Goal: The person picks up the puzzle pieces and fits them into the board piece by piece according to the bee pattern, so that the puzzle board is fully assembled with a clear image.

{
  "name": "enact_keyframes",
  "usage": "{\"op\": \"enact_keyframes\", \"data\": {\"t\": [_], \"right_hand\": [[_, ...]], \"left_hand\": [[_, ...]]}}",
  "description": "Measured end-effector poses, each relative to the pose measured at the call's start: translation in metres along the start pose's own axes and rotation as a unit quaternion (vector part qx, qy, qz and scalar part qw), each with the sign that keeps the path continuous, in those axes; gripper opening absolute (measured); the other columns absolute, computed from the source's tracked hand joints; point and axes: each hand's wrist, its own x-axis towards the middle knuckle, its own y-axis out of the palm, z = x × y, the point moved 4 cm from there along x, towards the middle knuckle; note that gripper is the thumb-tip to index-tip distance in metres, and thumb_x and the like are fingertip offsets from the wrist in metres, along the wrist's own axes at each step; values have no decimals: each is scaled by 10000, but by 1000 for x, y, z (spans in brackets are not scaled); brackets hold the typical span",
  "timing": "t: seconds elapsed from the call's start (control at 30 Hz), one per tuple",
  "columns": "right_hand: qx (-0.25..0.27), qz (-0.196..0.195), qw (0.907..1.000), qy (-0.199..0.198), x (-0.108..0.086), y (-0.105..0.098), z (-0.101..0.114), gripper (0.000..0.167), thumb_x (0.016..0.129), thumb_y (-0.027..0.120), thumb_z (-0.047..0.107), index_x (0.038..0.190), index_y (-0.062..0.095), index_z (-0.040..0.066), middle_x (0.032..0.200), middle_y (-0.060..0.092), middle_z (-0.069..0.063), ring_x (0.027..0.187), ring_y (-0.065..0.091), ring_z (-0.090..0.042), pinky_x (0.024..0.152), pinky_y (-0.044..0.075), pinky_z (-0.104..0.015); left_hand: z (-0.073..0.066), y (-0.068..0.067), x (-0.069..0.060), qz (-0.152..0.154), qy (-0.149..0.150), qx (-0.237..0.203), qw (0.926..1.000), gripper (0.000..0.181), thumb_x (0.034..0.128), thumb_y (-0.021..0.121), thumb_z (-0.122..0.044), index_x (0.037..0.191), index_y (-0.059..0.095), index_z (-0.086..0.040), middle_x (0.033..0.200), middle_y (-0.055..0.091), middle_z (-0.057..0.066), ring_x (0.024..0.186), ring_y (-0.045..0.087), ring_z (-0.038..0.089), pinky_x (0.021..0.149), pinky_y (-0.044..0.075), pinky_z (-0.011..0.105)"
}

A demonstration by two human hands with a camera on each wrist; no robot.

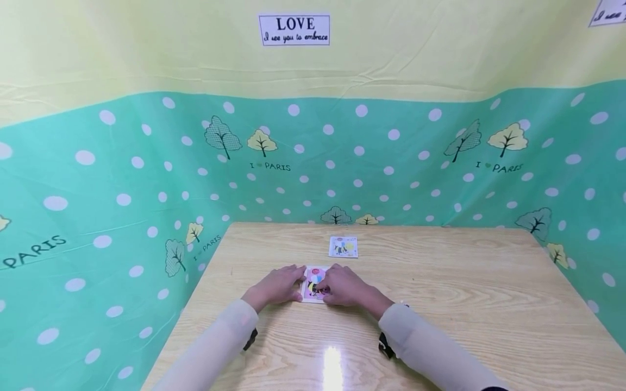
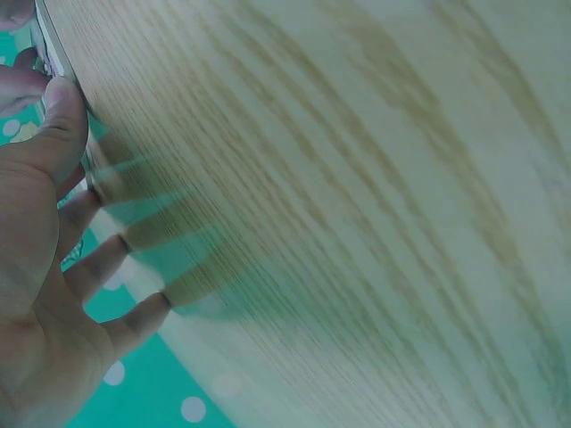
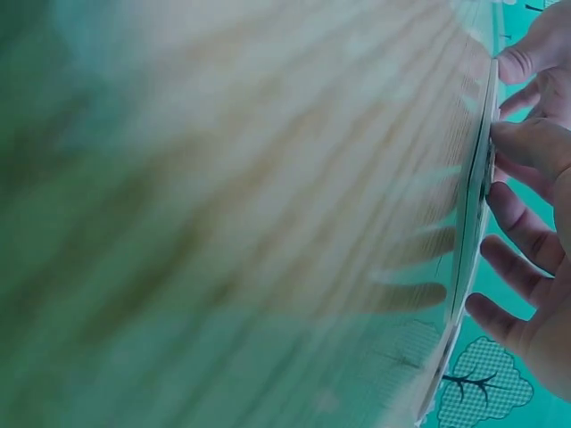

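Observation:
A small flat picture board [image 1: 309, 295] with a pink face and a cartoon bee lies on the wooden table between both hands. My left hand [image 1: 279, 284] lies along its left side, the thumb near the lower corner and the other fingers spread, as the left wrist view shows. From the right, my right hand [image 1: 346, 285] covers part of the picture, thumb at the near edge and a bent forefinger on the face, pinching it. Edge-on in the right wrist view, the board [image 3: 477, 178] looks thin and layered. Whether it has loose pieces is hidden.
Behind the hands lies a second bee picture board [image 1: 343, 246], white and yellow. The wooden table [image 1: 464, 282] meets a green dotted cloth [image 1: 352, 168] at its back and sides. A bright reflection shows near the front.

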Motion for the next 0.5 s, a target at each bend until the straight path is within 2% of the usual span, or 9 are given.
{"op": "enact_keyframes", "data": {"t": [0.13, 0.3, 0.5], "right_hand": [[-2, 13, 10000, 9, 1, -3, 3, 374, 876, 738, 304, 1251, 738, 303, 912, 689, 62, 881, 516, -125, 740, 420, -278], [-188, 45, 9998, -47, 2, -1, 5, 319, 924, 710, 350, 1241, 735, 328, 1037, 732, 30, 964, 571, -159, 776, 469, -304], [-401, 10, 9991, -162, 2, 1, 7, 288, 949, 691, 390, 1231, 732, 348, 1056, 725, 36, 1009, 596, -173, 798, 498, -310]], "left_hand": [[0, -1, 0, -1, 13, -2, 10000, 872, 867, 736, -490, 1548, 406, -57, 1476, 600, 17, 1477, 426, 361, 1184, 382, 568], [-1, -2, -1, 10, 17, 26, 10000, 872, 870, 731, -493, 1549, 403, -55, 1474, 602, 15, 1477, 427, 358, 1181, 388, 566], [-1, -2, -1, 21, 5, -28, 10000, 862, 870, 734, -488, 1546, 412, -59, 1484, 592, 29, 1477, 427, 362, 1182, 385, 567]]}}
